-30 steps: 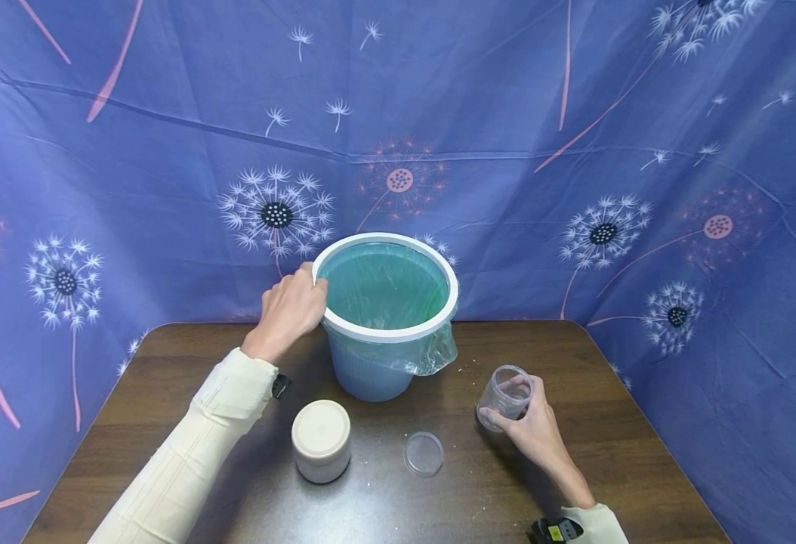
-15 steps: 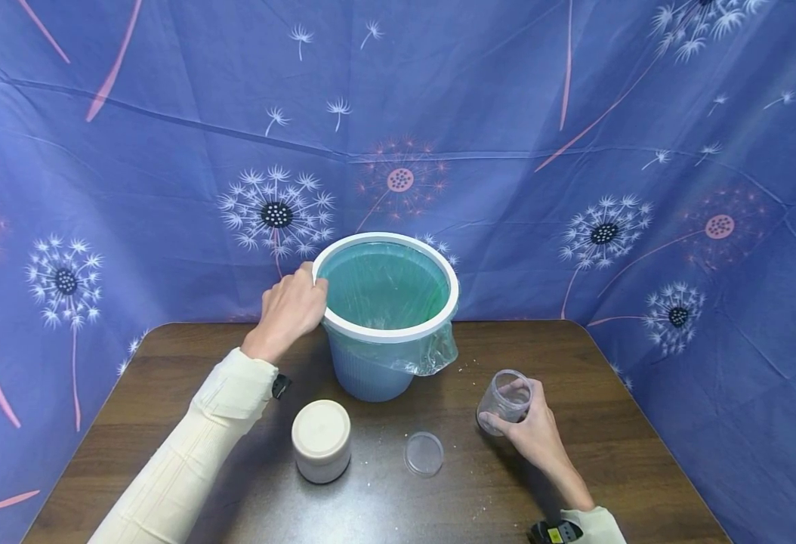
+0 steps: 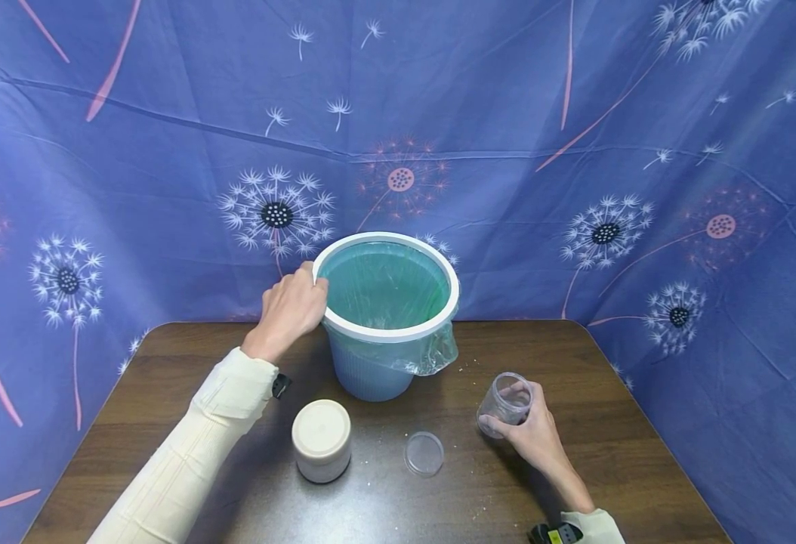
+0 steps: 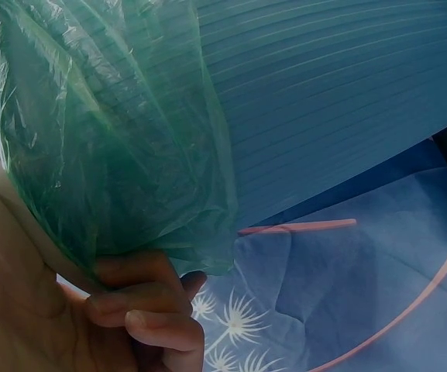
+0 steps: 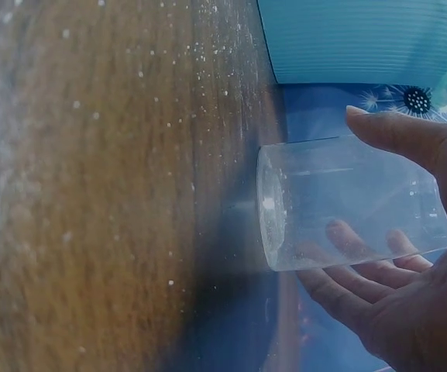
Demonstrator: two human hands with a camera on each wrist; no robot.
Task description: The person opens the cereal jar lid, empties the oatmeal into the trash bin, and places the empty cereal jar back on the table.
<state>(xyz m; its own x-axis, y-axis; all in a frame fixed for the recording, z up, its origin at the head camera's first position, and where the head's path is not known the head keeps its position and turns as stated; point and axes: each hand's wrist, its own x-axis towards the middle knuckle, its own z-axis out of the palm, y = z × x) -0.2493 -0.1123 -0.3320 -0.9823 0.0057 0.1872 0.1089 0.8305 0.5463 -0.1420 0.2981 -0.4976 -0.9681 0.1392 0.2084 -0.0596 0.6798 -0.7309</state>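
A blue ribbed trash bin (image 3: 371,370) with a white rim stands at the back middle of the table, lined with a green plastic bag (image 3: 432,351) that folds over its outside. My left hand (image 3: 292,310) grips the rim at its left side; in the left wrist view its fingers (image 4: 165,329) curl under the rim against the bag. On the right, my right hand (image 3: 530,427) holds a clear jar (image 3: 503,408), thumb on one side and fingers round the other. The jar has no lid on, its mouth is up, and its base is close over the table.
A clear round lid (image 3: 424,454) lies flat on the table, left of the jar. Further left stands a cream-topped canister (image 3: 321,442). White crumbs dot the brown wooden table (image 3: 602,378). Behind hangs a blue dandelion cloth (image 3: 507,189).
The jar in my right hand has sunk very slightly toward the table. My left hand and the bin have stayed in place.
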